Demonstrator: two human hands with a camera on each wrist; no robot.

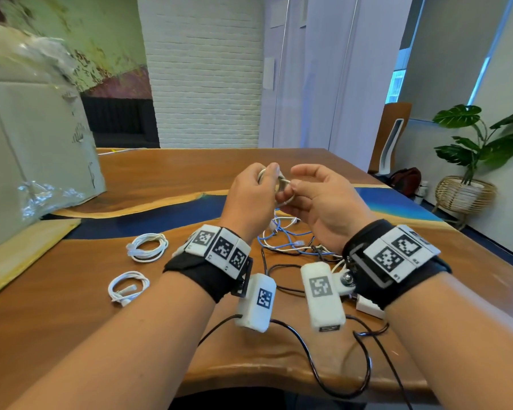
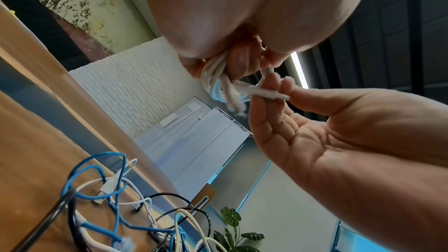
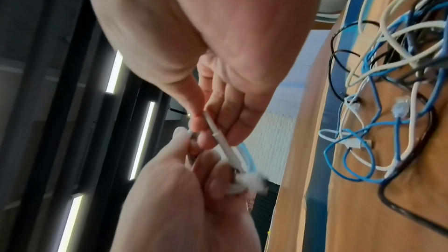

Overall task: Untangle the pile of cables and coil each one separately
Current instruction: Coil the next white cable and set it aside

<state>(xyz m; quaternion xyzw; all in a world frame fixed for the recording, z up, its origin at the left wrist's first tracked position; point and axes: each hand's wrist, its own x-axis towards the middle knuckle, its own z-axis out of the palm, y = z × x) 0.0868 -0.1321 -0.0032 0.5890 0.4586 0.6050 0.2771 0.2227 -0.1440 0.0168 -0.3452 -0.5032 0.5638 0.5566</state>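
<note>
Both hands are raised above the table. My left hand (image 1: 256, 187) grips a small coil of white cable (image 1: 283, 184), its loops bunched in the curled fingers (image 2: 240, 62). My right hand (image 1: 308, 187) pinches that cable's white plug end (image 2: 261, 91) between thumb and fingers, right beside the coil. The same plug end (image 3: 223, 145) shows in the right wrist view. Below the hands lies the tangled pile of blue, white and black cables (image 1: 290, 241). Two coiled white cables (image 1: 147, 247) (image 1: 128, 287) lie apart at the left.
A large cardboard box (image 1: 33, 155) wrapped in plastic stands at the table's left. The wooden table (image 1: 160, 179) has a blue resin strip across it. Black leads (image 1: 338, 365) from the wrist cameras trail over the near edge. A potted plant (image 1: 474, 149) stands right.
</note>
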